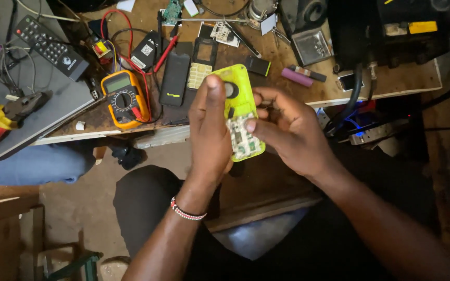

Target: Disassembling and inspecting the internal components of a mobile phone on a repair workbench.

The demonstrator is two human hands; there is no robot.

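Note:
I hold a small lime-green phone body [239, 99] opened up, its circuit board and keypad contacts showing at the lower end. My left hand [210, 130] wraps it from the left, thumb up along its top edge. My right hand [287, 130] grips it from the right, the thumb pressing on the bare board. Both hands hover over my lap, just in front of the workbench edge [157, 136].
On the bench lie a yellow multimeter [124, 98] with red leads, a black phone back [175, 78], a keypad frame [202, 65], a remote control [51, 47], red-and-yellow pliers [3, 117], a purple cylinder [297, 77] and loose parts. Dark equipment stands at the back right.

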